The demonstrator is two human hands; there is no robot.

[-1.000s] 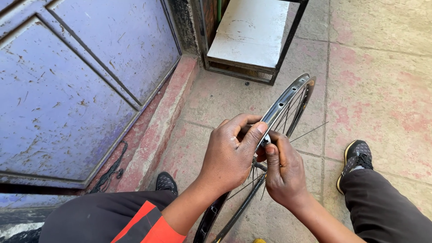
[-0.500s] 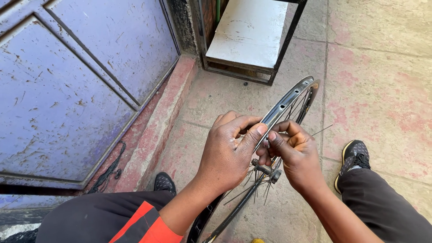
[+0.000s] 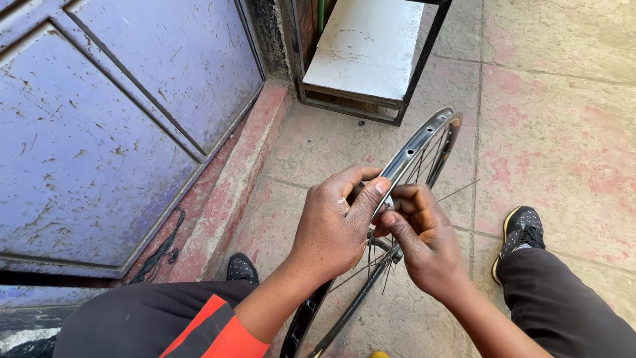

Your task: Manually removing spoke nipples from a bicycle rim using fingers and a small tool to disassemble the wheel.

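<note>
Since half a second ago, both hands have shifted slightly lower along the rim, and the right hand has curled tighter; the wheel itself stands at much the same tilt.

Left hand (image 3: 331,229): fingers closed around the bicycle wheel (image 3: 424,142), thumb pressed across the metal rim at its near edge. Right hand (image 3: 421,242): fingertips pinched narrow on a small part at the inner side of the rim, just beside the left thumb; what that part is cannot be told, since the fingers cover it. The wheel stands upright between the person's knees, its far arc rising beyond the fingers and its lower arc passing beneath the wrists toward the floor.

Risks, as judged:
- One loose spoke (image 3: 457,191) sticks out to the right of the right-hand fingers; it could snag or prick the hand if the wheel turns.
- The pinched part is small; a slip would drop it among the spokes below the fingers.
- The wheel rests only in the left grip; loosening that grip would let it tip.

Room: open tiled floor (image 3: 563,132) lies right of and beyond the fingers. A metal stand (image 3: 368,53) sits beyond the rim's far end, near it. To the left, a raised kerb and a blue door (image 3: 119,132) close that side. Shoes (image 3: 520,229) flank the wheel below.
</note>
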